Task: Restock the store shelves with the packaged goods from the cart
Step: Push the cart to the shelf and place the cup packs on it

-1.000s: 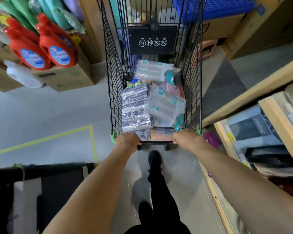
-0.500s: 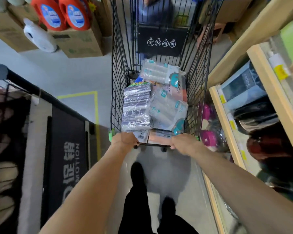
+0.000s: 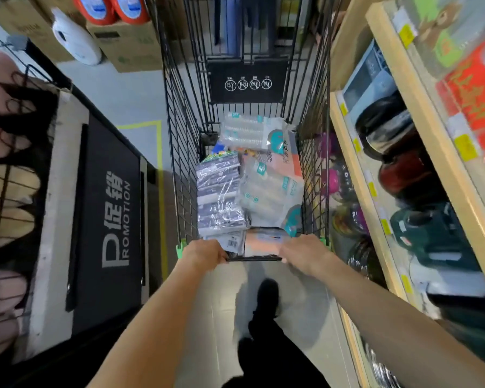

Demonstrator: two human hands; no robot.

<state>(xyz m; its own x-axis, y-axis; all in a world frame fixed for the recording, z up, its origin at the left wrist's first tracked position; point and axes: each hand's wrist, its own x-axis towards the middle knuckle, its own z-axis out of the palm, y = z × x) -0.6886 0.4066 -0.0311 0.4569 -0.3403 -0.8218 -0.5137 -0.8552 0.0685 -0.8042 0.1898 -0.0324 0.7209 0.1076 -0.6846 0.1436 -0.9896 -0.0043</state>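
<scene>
A black wire shopping cart (image 3: pixel 179 163) stands in front of me in the aisle. My left hand (image 3: pixel 205 252) and my right hand (image 3: pixel 304 254) both grip its handle bar (image 3: pixel 254 258). Inside lie packaged goods: a dark blue plastic-wrapped bundle (image 3: pixel 219 197) on the left, clear packs of disposable cups (image 3: pixel 269 191) on the right, another cup pack (image 3: pixel 249 130) further in, and pink packs (image 3: pixel 291 163) beneath. Wooden store shelves (image 3: pixel 361 175) run along the right, close beside the cart.
The shelves hold dark round pots (image 3: pixel 381 127) and red boxes (image 3: pixel 476 91). A black promotion stand (image 3: pixel 107 219) sits on the left. Cardboard boxes (image 3: pixel 129 49) with red detergent bottles (image 3: pixel 115 9) stand ahead on the left. My black shoe (image 3: pixel 268 295) is on the grey floor.
The cart and I have moved forward down the aisle. The promotion stand and the right shelves have come closer alongside. Both hands stay on the handle.
</scene>
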